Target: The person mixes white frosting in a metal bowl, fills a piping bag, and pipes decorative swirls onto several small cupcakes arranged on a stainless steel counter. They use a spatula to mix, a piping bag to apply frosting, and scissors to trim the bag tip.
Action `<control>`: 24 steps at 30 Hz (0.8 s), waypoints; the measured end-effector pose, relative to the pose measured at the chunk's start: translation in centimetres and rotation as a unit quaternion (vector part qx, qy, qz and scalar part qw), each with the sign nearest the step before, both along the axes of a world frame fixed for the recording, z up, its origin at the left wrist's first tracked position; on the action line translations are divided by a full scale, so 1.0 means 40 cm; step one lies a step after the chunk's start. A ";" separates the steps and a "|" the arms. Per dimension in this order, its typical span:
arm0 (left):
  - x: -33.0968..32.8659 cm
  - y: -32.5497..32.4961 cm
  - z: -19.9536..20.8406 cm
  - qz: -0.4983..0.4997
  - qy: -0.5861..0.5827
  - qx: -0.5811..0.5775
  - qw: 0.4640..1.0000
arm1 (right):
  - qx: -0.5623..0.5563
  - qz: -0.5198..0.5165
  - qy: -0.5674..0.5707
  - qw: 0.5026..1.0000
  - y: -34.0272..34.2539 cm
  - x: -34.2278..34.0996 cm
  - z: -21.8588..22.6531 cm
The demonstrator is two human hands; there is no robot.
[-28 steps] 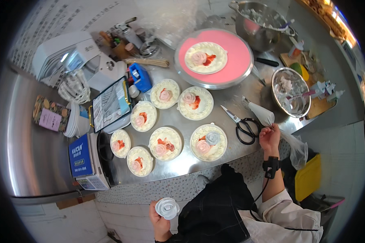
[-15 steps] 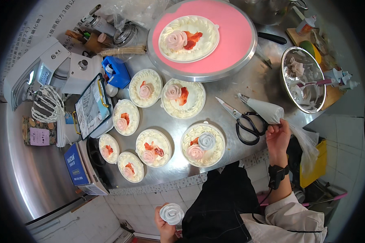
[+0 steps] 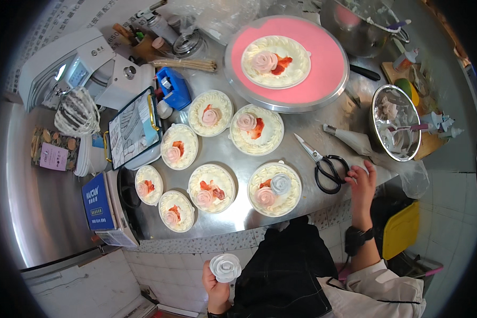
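My left hand (image 3: 215, 290) is closed under a pale grey piped cream rose (image 3: 226, 267), gripping its support, mostly hidden by the hand and flower. At the table's front right edge, my right hand (image 3: 361, 186) has its fingers apart and holds nothing. Just left of it lie black-handled scissors (image 3: 328, 170), blades pointing away to the left. Beyond it a white piping bag (image 3: 350, 139) with a metal tip rests on the table. The nearest round cream cake (image 3: 292, 201) carries a pink rose, a grey rose and red jam.
Several small cream cakes with pink roses (image 3: 212, 197) stand left of centre. Another sits on a pink turntable (image 3: 323, 74) at the back. A steel bowl (image 3: 374, 114) stands at the right, a stand mixer (image 3: 85, 74) at the left. A yellow bin (image 3: 402, 228) is below the table.
My right hand has let go of the piping bag, which now lies on the table near the bowl. The left hand still holds the grey rose. The whole view has shifted slightly.
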State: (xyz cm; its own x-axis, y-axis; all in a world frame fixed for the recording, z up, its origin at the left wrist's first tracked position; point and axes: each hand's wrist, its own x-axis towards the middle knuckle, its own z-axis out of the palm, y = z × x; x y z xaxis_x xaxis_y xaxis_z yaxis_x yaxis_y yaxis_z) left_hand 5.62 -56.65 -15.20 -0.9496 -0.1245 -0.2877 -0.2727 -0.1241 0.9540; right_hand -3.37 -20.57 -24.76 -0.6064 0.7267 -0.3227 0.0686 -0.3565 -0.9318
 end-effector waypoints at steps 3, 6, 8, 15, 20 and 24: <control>0.004 -0.010 -0.013 0.014 0.034 -0.024 0.999 | 0.438 0.255 -0.113 0.855 -0.037 0.025 0.003; 0.007 -0.022 -0.020 -0.031 0.037 -0.035 0.998 | 0.554 0.296 -0.127 0.768 -0.052 0.023 -0.019; 0.009 -0.036 -0.008 -0.047 0.056 -0.032 0.997 | 0.556 0.316 -0.144 0.755 -0.047 0.009 -0.037; -0.005 -0.047 0.049 -0.020 0.128 0.060 0.990 | 0.570 0.334 -0.190 0.726 -0.027 -0.010 -0.038; -0.002 -0.076 0.062 0.046 0.178 0.124 0.975 | 0.461 0.321 -0.130 0.817 -0.056 0.094 0.159; 0.000 -0.095 0.070 0.058 0.211 0.165 0.962 | 0.469 0.401 -0.041 0.786 -0.164 0.141 0.357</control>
